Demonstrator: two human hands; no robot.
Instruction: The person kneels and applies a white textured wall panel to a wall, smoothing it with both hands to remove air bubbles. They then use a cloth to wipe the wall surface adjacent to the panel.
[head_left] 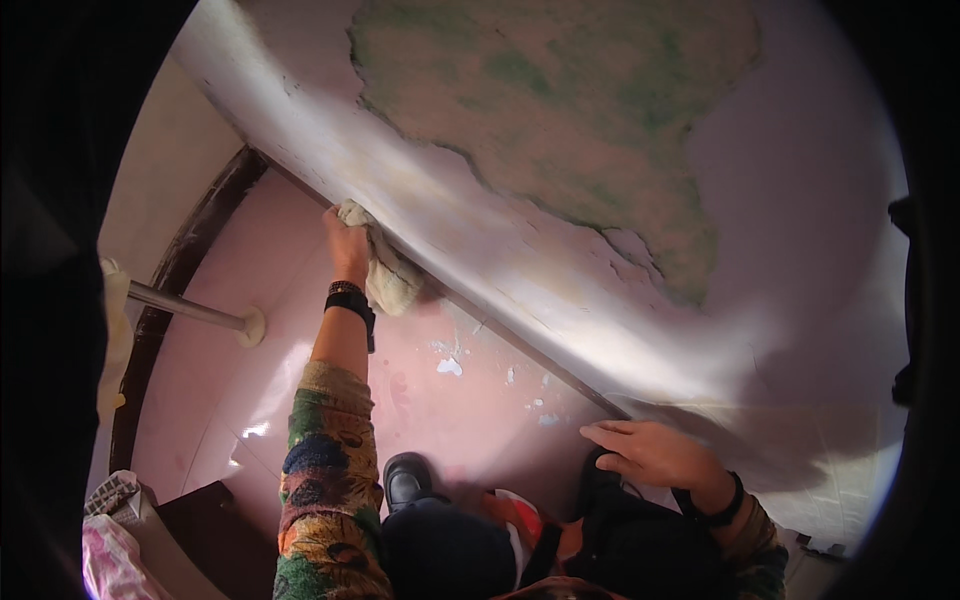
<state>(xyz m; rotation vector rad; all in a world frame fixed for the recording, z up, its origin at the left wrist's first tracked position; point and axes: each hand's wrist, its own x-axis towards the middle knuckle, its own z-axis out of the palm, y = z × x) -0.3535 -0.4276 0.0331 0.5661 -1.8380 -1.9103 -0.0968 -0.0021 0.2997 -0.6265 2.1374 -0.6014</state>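
Observation:
My left hand grips a crumpled beige cloth, pressed at the narrow dark edge where the pink floor meets the pale wall. My right hand is open and empty, fingers loosely extended near the lower right end of that edge. Small white flaked patches mark the floor below the cloth. Across the upper wall spreads a large greenish-brown patch of peeled paint with cracked edges.
A metal pole with a round flange stands at left, near a dark skirting strip. At lower left are a dark brown object and pink patterned fabric. My legs and black shoe are at the bottom.

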